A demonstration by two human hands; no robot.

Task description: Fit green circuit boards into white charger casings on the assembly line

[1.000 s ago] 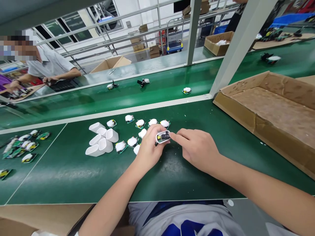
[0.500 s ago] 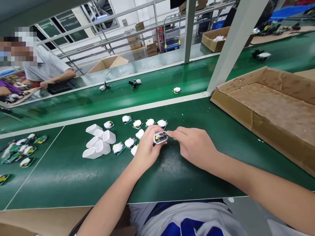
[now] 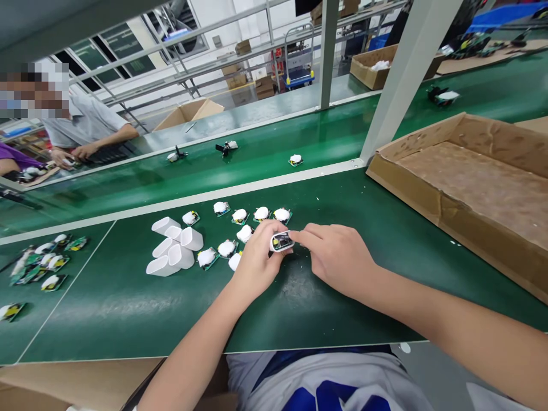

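My left hand (image 3: 260,257) is wrapped round a white housing (image 3: 282,242), whose open end faces me and shows a circuit board with dark and yellow parts inside. The index finger of my right hand (image 3: 340,251) touches the right rim of that opening; its other fingers are curled, and whether they hold anything is hidden. Left of my hands stands a group of white housings (image 3: 180,257), lying close together on the green work surface (image 3: 128,314). Between them and my left hand lie several circuit boards with white tops (image 3: 226,247).
More circuit boards (image 3: 47,261) lie at the far left. Behind a pale rail, a green conveyor belt (image 3: 257,165) carries a few assemblies. A cardboard tray (image 3: 436,205) sits at the right, beside a slanted metal post (image 3: 398,85). A person (image 3: 85,120) works at the back left.
The assemblies on the conveyor belt have shifted left. My right index finger has moved slightly at the housing's opening, and the board inside shows more of its dark part. The person's hands have moved.
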